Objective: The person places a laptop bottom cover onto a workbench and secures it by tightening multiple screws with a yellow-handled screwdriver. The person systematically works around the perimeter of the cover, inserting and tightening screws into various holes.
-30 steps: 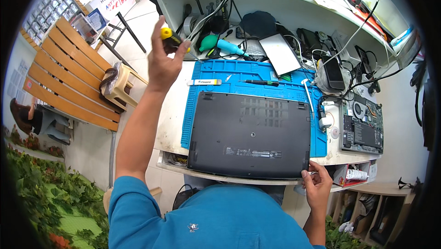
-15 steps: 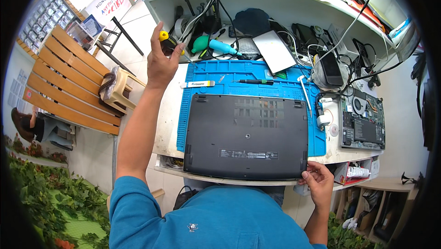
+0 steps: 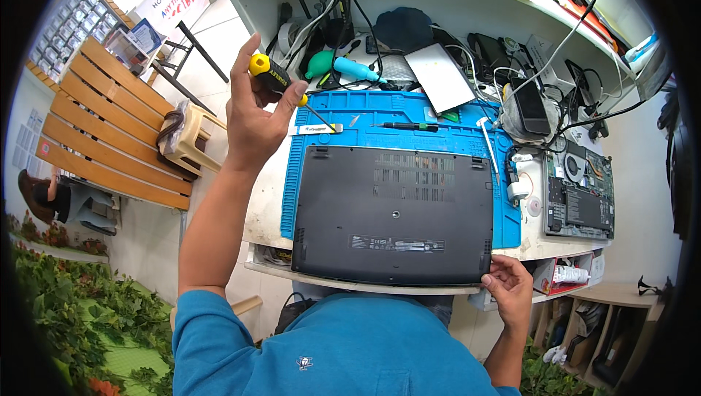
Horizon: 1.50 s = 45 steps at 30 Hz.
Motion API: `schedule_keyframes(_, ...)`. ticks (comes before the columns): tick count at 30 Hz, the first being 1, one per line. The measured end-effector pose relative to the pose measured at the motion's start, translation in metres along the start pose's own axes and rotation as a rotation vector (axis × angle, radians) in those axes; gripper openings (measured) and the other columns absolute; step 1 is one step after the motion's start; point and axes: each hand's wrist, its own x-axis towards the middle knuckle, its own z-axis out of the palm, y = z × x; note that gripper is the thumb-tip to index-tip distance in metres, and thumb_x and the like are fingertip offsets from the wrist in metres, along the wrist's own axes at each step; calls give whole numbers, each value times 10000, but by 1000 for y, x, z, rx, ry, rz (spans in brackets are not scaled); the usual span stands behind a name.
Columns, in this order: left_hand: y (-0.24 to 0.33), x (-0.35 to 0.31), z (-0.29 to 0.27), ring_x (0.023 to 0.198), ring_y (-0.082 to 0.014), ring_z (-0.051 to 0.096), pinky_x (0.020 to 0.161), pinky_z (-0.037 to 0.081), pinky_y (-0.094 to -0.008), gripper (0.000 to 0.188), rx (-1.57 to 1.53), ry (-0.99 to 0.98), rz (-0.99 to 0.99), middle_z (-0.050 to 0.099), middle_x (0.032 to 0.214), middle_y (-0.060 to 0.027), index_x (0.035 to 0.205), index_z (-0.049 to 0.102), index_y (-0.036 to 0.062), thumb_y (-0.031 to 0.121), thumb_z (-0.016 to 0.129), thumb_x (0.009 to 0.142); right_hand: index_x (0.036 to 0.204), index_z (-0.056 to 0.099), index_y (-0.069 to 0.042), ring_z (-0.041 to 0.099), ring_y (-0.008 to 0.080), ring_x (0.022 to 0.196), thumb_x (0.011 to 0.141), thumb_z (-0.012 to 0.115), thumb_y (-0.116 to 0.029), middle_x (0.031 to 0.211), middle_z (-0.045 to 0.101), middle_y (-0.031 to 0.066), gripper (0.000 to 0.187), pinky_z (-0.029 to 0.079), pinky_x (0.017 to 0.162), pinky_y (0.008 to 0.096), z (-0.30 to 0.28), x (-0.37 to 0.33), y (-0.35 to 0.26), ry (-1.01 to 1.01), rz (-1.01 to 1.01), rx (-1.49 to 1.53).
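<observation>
A dark laptop (image 3: pixel 328 199) lies upside down at the bench's front edge, its bottom cover with vent slots and a label facing up. My left hand (image 3: pixel 253 122) is raised beyond the laptop's far left corner, closed around a black and yellow screwdriver (image 3: pixel 277 78). The screwdriver's thin shaft slants down to the right, its tip over a small white flat strip (image 3: pixel 315 129) and apart from the laptop. At the near right corner, my right hand (image 3: pixel 510 290) grips the laptop's edge between thumb and fingers.
Beneath the laptop spreads a blue work mat (image 3: pixel 343 104), with a pen-like precision screwdriver (image 3: pixel 409 126) on it. An opened laptop chassis (image 3: pixel 580 191) lies to the right. Cables, a green blower bulb (image 3: pixel 319 65) and a white panel (image 3: pixel 439 78) crowd the back under a shelf.
My left hand has turned and shifted slightly nearer, bringing the screwdriver's shaft down to the right, toward the laptop's far left corner. My right hand keeps its hold on the laptop.
</observation>
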Motion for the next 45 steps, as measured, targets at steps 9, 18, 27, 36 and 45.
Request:
schedule_keyframes(9,16,-20,17,998,-170,800,942,690,-347,871,-86,-40,25,743,1098,-98,1710,318,82,102,843,1016,1387,646,100,742,186,1005,944,829,76,1160,714,128,480,674,886,354,-4,3,3,-52,15,91)
schedule_keyframes(18,9,-24,23,998,-126,753,936,651,-285,883,-38,-68,-6,711,1118,-68,1722,293,101,154,841,1032,1393,646,85,750,186,1019,957,821,78,1167,713,123,470,676,877,354,-3,3,5,-60,-8,97)
schedule_keyframes(27,6,-23,24,993,-124,750,919,650,-283,882,-11,-68,15,710,1111,-64,1714,313,101,166,856,1022,1392,645,83,741,177,993,951,821,76,1156,717,123,475,674,862,341,-3,2,5,-54,-13,78)
schedule_keyframes(36,10,-7,25,983,-189,809,899,679,-354,861,-6,-157,70,743,1150,-105,1672,392,142,191,902,980,1209,773,43,670,125,800,901,842,7,987,726,80,318,562,723,266,-2,8,-42,-90,-185,-621)
schedule_keyframes(45,30,32,2,982,-168,803,927,682,-338,618,65,-479,97,741,1127,-89,1499,602,129,298,897,983,1186,785,-4,702,280,793,988,750,-26,945,710,131,203,557,722,382,110,105,-142,-409,-744,-736)
